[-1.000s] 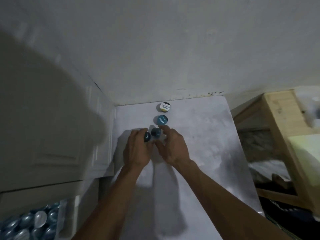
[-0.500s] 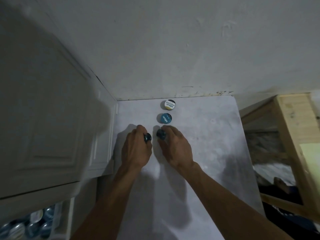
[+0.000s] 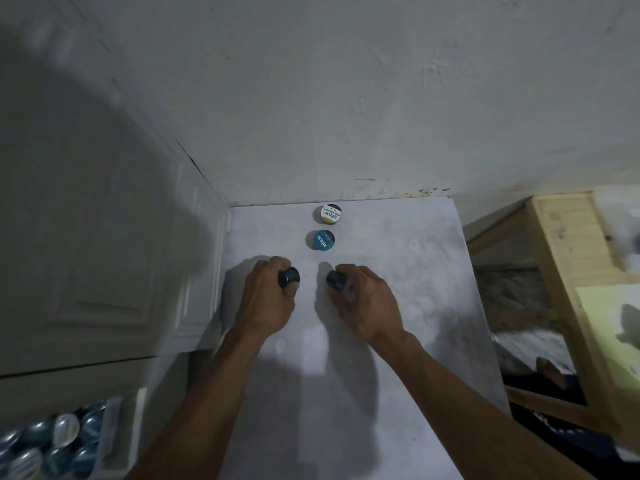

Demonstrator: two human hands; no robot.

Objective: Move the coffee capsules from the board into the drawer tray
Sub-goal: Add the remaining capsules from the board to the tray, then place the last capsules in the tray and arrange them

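Two coffee capsules rest on the white board (image 3: 398, 258) near the wall: a blue-lidded capsule (image 3: 321, 239) and behind it a white-and-yellow-lidded capsule (image 3: 331, 214). My left hand (image 3: 265, 303) grips a dark capsule (image 3: 288, 277) just above the board. My right hand (image 3: 363, 303) holds another dark capsule (image 3: 336, 280). The two hands are a short way apart, in front of the blue-lidded capsule. The drawer tray (image 3: 119, 427) at the bottom left holds several blue and silver capsules (image 3: 48, 441).
A white panelled cabinet door (image 3: 104, 254) stands along the board's left side. The plaster wall (image 3: 346, 98) closes the back. A wooden frame (image 3: 568, 289) stands to the right of the board, with cluttered items below it.
Both hands closed on a dark capsule each and have drawn apart and slightly back towards me. The two lidded capsules have stayed in place.
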